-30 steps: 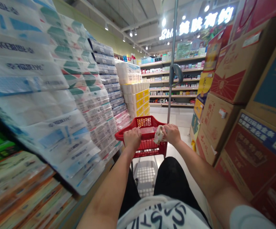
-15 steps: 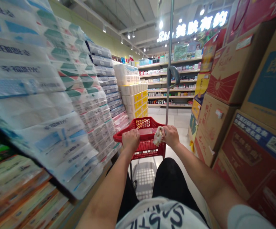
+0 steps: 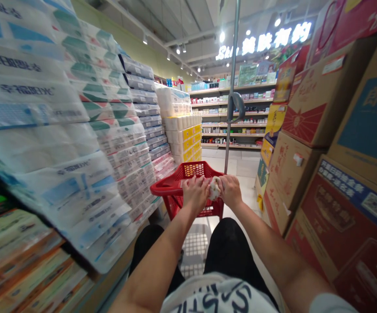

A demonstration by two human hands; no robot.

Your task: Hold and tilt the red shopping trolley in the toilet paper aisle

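A red plastic shopping cart (image 3: 167, 189) stands before me, its basket low between the shelves. My left hand (image 3: 195, 193) lies over the cart's handle bar, fingers stretched forward and slightly apart, close beside a crumpled whitish cloth (image 3: 215, 188) with darker spots. Whether its fingertips touch the cloth, I cannot tell. My right hand (image 3: 230, 191) is closed around the cloth at the right end of the handle. The two hands hide most of the bar.
Tall stacks of wrapped tissue packs (image 3: 77, 169) line the left side. Cardboard cartons (image 3: 305, 113) are piled high on the right. A metal pole (image 3: 229, 143) rises at the cart's front right. Stocked shelves (image 3: 234, 115) stand beyond, across the tiled floor (image 3: 214, 154).
My left hand has left the handle's left part and moved right, beside the cloth. My right hand has shifted slightly left and keeps hold of the cloth.
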